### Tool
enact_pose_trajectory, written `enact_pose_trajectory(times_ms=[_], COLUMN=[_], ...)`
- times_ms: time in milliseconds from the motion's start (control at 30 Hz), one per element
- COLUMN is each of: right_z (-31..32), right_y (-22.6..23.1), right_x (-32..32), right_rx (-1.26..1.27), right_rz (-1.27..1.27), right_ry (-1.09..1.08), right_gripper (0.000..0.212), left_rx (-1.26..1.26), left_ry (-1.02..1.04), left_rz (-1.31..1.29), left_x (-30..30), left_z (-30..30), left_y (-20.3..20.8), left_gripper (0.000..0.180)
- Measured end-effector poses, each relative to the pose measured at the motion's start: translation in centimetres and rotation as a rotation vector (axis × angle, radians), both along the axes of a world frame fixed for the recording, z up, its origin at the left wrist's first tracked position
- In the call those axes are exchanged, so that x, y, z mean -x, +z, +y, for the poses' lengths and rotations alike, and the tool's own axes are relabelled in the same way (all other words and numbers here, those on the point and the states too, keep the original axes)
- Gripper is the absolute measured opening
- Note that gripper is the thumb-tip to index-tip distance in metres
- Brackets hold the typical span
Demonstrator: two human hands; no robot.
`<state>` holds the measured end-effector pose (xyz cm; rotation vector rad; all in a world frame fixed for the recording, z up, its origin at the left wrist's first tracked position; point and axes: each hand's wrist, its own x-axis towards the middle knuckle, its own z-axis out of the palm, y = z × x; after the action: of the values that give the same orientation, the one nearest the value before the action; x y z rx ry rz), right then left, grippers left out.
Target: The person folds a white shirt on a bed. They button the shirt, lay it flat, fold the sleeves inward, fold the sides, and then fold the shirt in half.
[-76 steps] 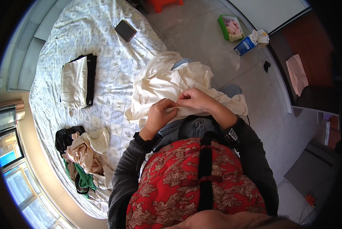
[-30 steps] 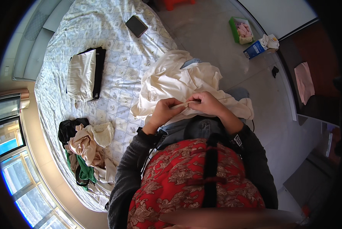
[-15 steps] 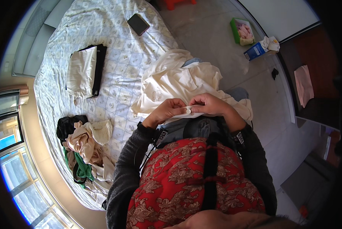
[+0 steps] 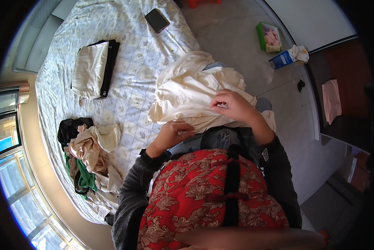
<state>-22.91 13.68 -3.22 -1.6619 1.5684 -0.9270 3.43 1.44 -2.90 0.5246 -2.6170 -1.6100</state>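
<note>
A cream-coloured shirt (image 4: 183,89) with round buttons and a small embroidered mark lies across my lap and the edge of the bed. Close to its near edge is my left hand (image 4: 172,135), fingers bent, with a gap between thumb and forefinger. Over the shirt's right part hovers my right hand (image 4: 235,106), its fingers loosely curved and thumb apart. Neither hand visibly grips the cloth. Two buttons show on the fabric between the hands.
On the patterned bedsheet (image 4: 133,62) are a folded stack of clothes (image 4: 89,71), a heap of clothes (image 4: 89,154) and a phone (image 4: 157,21). A green box (image 4: 262,37) and a blue carton (image 4: 281,60) stand on the floor at right. Pink cloth (image 4: 331,100) lies on a dark surface.
My hands have moved apart and let go of the shirt's buttoned edge. The left has drawn back toward me, the right has risen farther over the shirt.
</note>
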Motion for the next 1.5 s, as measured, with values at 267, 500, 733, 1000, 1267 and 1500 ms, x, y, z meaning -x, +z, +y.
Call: enact_pose_trajectory(times_ms=[267,500,733,1000,1267,1500], right_z=[-2.2,-2.4,-3.2,-3.2,-3.4,-3.0], right_y=[-2.6,-2.7,-2.2,-3.7,-2.6,-2.2], right_x=[-4.8,-4.2,-4.7,-3.6,-2.7,-2.7], right_rx=[-0.107,-0.205,-0.433,-0.612,-0.726,-0.61], right_rz=[0.092,0.123,-0.24,-0.687,-0.922,-0.815], right_ry=[-0.035,-0.065,-0.134,-0.196,-0.214,-0.163], right_gripper=[0.011,0.012,0.016,0.012,0.009,0.011], left_rx=[-0.129,-0.237,0.157,0.354,0.484,0.578], left_ry=[0.132,0.192,0.21,0.25,0.244,0.173], left_rz=[-0.035,-0.123,0.157,0.317,0.3,0.329], left_x=[0.9,2.2,2.6,4.1,4.1,4.0], left_z=[0.0,0.6,0.8,1.0,0.8,0.3], left_y=[-0.5,-1.5,-2.2,-2.7,-2.6,-3.0], left_gripper=[0.015,0.017,0.015,0.019,0.025,0.023])
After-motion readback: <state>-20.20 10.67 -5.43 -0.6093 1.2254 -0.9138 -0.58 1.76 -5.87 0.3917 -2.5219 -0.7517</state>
